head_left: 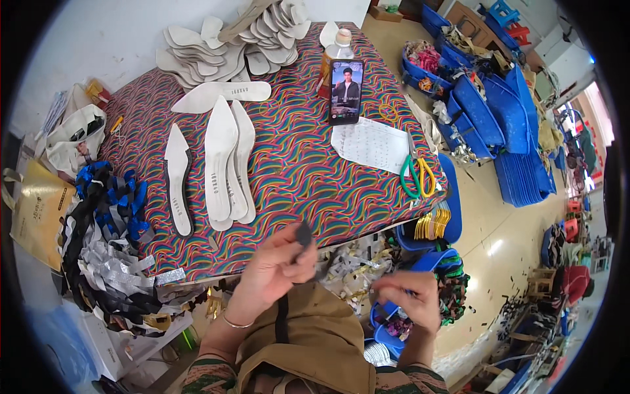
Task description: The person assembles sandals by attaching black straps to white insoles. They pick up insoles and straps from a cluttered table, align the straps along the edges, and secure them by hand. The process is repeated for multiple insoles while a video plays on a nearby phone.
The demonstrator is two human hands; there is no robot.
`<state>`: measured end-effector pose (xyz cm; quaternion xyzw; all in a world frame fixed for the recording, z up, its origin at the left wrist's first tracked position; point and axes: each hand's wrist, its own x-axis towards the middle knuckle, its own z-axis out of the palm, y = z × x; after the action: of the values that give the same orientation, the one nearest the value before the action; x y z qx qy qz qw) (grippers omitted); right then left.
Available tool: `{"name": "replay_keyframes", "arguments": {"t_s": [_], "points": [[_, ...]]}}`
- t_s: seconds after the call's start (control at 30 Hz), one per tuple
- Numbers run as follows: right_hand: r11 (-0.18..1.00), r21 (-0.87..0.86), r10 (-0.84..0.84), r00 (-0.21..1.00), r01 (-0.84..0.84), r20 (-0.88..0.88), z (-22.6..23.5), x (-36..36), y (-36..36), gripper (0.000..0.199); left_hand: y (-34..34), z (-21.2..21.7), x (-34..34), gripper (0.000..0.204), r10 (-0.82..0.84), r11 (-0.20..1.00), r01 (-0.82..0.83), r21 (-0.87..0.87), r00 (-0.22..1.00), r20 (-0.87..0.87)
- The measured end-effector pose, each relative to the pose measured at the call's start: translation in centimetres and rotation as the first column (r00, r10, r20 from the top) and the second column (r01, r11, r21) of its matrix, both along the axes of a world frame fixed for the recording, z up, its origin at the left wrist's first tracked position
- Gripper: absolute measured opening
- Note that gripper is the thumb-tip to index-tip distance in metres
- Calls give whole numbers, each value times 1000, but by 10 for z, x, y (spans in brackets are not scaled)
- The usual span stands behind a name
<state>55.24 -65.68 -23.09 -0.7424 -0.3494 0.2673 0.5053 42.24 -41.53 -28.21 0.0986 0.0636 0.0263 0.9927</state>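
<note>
Left hand raised just below table edge, fingers curled shut, pinching a dark strip; strip's rounded top end stood above the fingertips, the rest hung straight down over a tan cloth on the lap. Right hand lower and apart, fingers loosely bent, tips drawn together; whether it held anything, could not tell. Blue basket of scraps lay under it. On the patterned table: white pointed insoles, a phone propped upright against a bottle, paper sheet, green-and-yellow scissors near the right edge
</note>
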Motion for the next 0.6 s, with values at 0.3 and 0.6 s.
{"name": "replay_keyframes", "arguments": {"t_s": [0.3, 0.6], "points": [[890, 455, 153, 915, 37, -373, -30, -11, 102, 21, -18, 2, -3, 18, -94, 994, 99, 44, 991, -92], [917, 397, -28, 1000, 27, -1, -34, -21, 146, 4, -6, -16, -12, 12, 473, 103, -284, 953, 857, 204]]}}
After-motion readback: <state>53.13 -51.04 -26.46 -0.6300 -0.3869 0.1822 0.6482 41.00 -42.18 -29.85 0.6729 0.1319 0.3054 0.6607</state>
